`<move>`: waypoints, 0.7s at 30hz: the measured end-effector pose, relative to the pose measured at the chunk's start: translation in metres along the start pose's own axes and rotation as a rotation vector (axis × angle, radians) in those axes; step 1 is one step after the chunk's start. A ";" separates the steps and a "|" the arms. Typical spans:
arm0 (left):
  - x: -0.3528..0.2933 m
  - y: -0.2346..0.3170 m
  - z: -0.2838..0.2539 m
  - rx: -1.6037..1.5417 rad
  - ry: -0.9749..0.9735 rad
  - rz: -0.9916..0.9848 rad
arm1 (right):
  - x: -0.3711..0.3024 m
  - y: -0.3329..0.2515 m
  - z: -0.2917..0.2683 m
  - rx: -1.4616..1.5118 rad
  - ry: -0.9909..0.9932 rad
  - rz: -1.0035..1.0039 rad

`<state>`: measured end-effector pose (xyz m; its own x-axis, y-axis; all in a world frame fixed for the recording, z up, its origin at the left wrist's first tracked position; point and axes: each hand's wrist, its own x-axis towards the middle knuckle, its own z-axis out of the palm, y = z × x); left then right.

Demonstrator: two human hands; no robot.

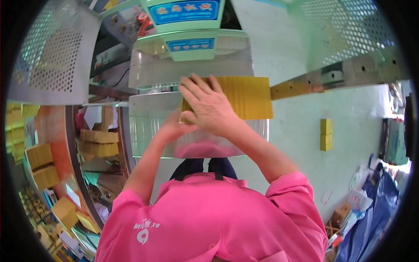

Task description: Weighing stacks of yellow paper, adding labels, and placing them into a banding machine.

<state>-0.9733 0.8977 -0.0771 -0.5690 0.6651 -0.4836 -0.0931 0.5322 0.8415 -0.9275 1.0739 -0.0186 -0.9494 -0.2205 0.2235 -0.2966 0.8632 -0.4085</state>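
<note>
While the right hand (208,107) lies flat with fingers spread wide on the left end of the yellow stack (244,98), that stack rests on the clear curved guard (148,120) of the green machine (187,41). The left hand (174,126) sits beneath the right hand, at the stack's lower left corner; it is mostly hidden, so its grip cannot be told. Both forearms rise from pink sleeves (209,218). 2 small yellow blocks (326,134) stand stacked on the pale green counter (358,118), well apart to the right. More yellow bundles (41,163) lie on the orange shelf (61,139) at left.
</note>
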 end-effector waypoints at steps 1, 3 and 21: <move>0.000 -0.008 -0.003 0.000 -0.024 0.009 | -0.007 -0.004 -0.002 0.093 0.093 -0.040; 0.011 -0.026 -0.004 0.042 0.007 0.161 | -0.024 -0.009 -0.030 0.113 0.196 -0.038; 0.006 -0.007 0.015 -0.208 0.252 0.446 | -0.154 0.067 0.025 0.713 0.466 0.693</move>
<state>-0.9635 0.9058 -0.0896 -0.7660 0.6426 -0.0186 0.0568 0.0964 0.9937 -0.8040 1.1547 -0.1025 -0.8459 0.5334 -0.0010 0.1525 0.2400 -0.9587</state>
